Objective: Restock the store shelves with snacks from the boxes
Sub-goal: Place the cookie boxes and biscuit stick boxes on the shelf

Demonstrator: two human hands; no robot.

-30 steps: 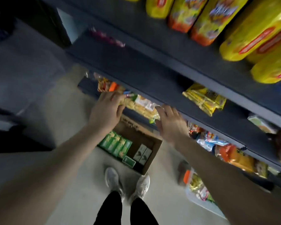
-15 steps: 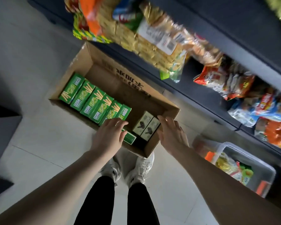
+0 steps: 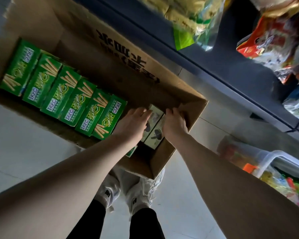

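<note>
An open cardboard box (image 3: 141, 69) stands on the floor in front of the dark shelf (image 3: 240, 78). Along its left side runs a row of several green snack boxes (image 3: 62, 90). At its right end lie two pale snack boxes with a dark round picture (image 3: 154, 135). My left hand (image 3: 133, 125) rests on the left pale box, fingers curled over its far end. My right hand (image 3: 174, 125) is at the right pale box, fingers bent down along its far edge beside the cardboard wall. How firmly either hand holds is hidden.
The lower shelf carries bagged snacks (image 3: 274, 42), some hanging past its edge. A clear plastic bin (image 3: 273, 163) with colourful packets sits on the floor at the right. My feet in white shoes (image 3: 128, 190) stand against the box's near corner. Light tiled floor lies to the left.
Both hands came down from the shelf into the cardboard box and now lie on the two pale boxes. The view dropped and moved closer to the box.
</note>
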